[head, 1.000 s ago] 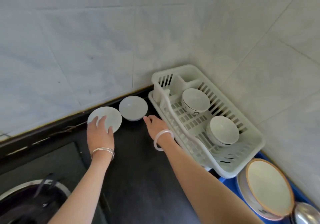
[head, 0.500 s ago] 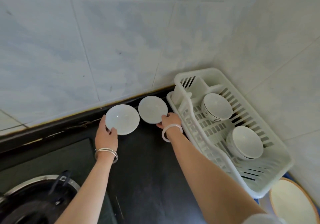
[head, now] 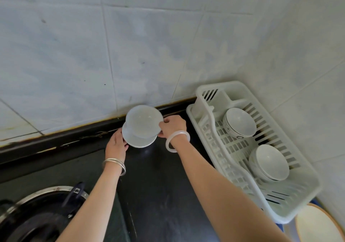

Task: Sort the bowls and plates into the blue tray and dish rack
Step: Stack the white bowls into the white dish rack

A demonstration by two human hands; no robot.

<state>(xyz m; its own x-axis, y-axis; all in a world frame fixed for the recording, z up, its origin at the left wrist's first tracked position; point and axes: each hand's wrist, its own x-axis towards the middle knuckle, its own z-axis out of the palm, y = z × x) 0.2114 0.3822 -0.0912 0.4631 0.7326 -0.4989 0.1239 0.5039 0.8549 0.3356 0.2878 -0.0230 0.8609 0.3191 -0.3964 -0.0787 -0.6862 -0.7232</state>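
Note:
Two small white plates meet at the back of the black counter. My right hand (head: 172, 126) grips the upper plate (head: 142, 122) by its right rim and holds it tilted over the lower plate (head: 139, 141). My left hand (head: 116, 144) holds the lower plate at its left rim. The white dish rack (head: 211, 114) stands to the right in the corner, with one white bowl (head: 239, 122) at its back and a stack of white bowls (head: 270, 163) nearer me. A sliver of the blue tray (head: 280, 227) shows under the rack's near end.
A cream plate with an orange rim (head: 317, 225) lies at the bottom right. A gas burner (head: 35, 213) sits at the bottom left of the black counter (head: 160, 185). Tiled walls close the back and right sides.
Both plates were lying apart on the counter. My right hand lifted the right plate and carried it left over the other one, which my left hand has gripped. The camera tilted up.

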